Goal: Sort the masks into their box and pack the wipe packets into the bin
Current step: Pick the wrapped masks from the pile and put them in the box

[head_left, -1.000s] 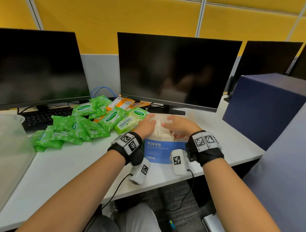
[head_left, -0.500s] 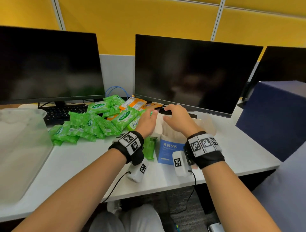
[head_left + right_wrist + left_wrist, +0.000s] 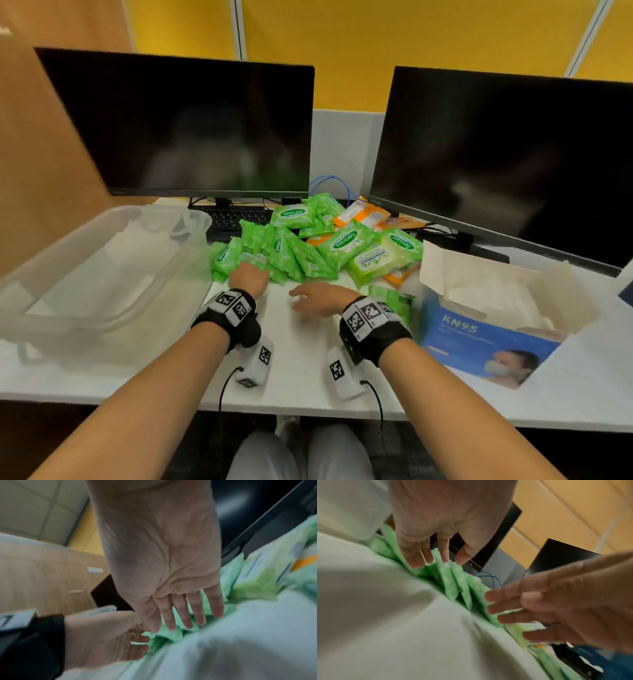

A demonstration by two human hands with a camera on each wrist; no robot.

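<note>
A heap of green wipe packets [image 3: 301, 246] lies mid-desk, with some orange packets [image 3: 366, 216] behind. My left hand [image 3: 248, 279] hovers at the heap's near left edge, fingers straight over the green packets [image 3: 452, 577], holding nothing. My right hand [image 3: 320, 298] sits flat just above the desk in front of the heap, fingers extended [image 3: 188, 614] and empty. The blue KN95 mask box [image 3: 486, 329] stands open at the right with white masks inside. A clear plastic bin [image 3: 102, 274] sits at the left.
Two dark monitors [image 3: 191, 126] [image 3: 507, 150] stand behind the heap, with a black keyboard [image 3: 236, 219] under the left one. A blue cable [image 3: 329, 185] loops between them. The white desk edge [image 3: 308, 404] runs close to my lap.
Both hands left the mask box and moved left to the front of the green packets. My view swung left, so the bin is larger and the box sits at the right.
</note>
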